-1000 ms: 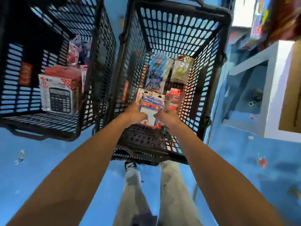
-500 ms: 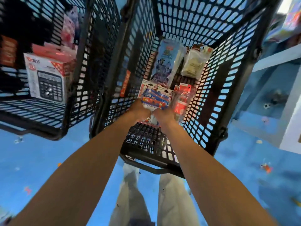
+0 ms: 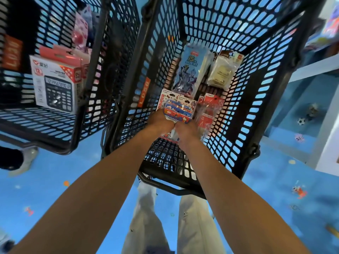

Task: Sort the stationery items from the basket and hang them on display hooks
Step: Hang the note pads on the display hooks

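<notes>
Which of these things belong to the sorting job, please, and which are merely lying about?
Job: basket, cartoon card pack held by left hand and right hand, ruler set, beige pack, red pack.
Lying about: toy football, white shelf.

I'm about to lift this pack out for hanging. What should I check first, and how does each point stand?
1. Both hands on the cartoon pack: ok, left hand and right hand grip its lower end.
2. Pack's top card uncovered: ok.
3. Red pack beside it free of it: cannot tell.
4. Ruler set stands behind it, not on it: ok.
5. Display hook in view: not ok, none visible.
</notes>
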Demonstrator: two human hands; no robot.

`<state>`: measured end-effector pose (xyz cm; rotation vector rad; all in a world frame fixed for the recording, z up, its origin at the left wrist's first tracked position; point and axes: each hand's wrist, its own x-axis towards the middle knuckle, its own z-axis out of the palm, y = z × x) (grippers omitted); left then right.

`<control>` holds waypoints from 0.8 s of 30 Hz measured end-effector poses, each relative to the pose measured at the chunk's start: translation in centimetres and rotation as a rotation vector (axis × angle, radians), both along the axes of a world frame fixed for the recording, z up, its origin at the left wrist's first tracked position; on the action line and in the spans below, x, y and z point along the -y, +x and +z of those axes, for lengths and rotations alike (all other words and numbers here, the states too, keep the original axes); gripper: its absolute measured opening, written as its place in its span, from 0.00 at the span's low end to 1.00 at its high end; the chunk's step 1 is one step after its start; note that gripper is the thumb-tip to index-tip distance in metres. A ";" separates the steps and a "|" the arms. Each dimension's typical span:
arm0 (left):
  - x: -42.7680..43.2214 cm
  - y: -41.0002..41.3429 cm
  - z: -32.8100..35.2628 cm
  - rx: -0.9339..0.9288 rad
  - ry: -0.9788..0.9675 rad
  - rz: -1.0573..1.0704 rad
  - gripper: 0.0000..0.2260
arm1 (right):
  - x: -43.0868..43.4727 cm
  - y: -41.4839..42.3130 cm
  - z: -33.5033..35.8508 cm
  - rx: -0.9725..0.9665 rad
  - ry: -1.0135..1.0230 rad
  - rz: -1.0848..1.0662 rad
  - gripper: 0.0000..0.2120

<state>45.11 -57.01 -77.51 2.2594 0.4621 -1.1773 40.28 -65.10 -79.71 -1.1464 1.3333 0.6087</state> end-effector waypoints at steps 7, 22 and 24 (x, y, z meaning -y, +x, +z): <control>0.3 -0.5 0.2 -0.012 0.048 0.014 0.23 | 0.3 -0.4 -0.1 0.025 -0.127 0.054 0.08; -1.0 0.7 5.7 -0.095 -0.091 0.149 0.18 | 2.6 -0.1 6.0 0.158 -0.013 0.156 0.37; -1.5 0.6 6.9 -0.116 -0.131 0.147 0.24 | 3.0 0.0 7.2 0.171 -0.033 0.178 0.25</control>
